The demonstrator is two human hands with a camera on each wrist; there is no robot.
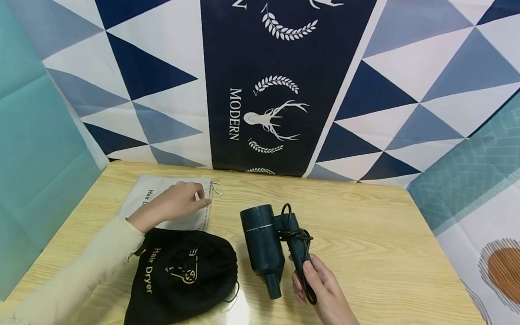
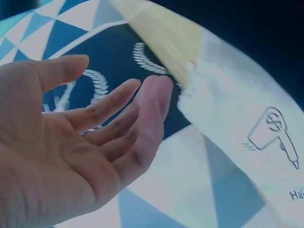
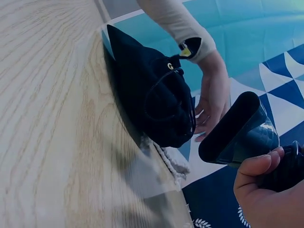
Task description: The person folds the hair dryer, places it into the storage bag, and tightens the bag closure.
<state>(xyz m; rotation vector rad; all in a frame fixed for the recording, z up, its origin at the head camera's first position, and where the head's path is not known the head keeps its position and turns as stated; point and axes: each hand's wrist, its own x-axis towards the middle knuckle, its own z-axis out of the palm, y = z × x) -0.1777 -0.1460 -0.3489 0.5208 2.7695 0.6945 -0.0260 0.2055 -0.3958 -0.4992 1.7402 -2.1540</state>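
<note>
My left hand (image 1: 174, 204) hovers over a pale drawstring bag (image 1: 195, 222) at the back left, its fingers loosely bent and holding nothing. In the left wrist view the palm and fingers (image 2: 90, 137) are bare, and the bag (image 2: 237, 95) shows a hair dryer drawing. My right hand (image 1: 329, 298) grips the handle of a dark blue hair dryer (image 1: 261, 239), its black cord (image 1: 298, 234) wound around the handle. The dryer's flat nozzle (image 3: 237, 128) shows large in the right wrist view. Between the hands lies a black drawstring bag (image 1: 167, 296), lettered "Hair Dryer" and bulging.
Everything lies on or above a light wooden table (image 1: 393, 250). A patterned backdrop (image 1: 269, 83) rises at its back edge, and teal cloth (image 1: 25, 133) hangs along the left. Another patterned cloth (image 1: 498, 207) borders the right side.
</note>
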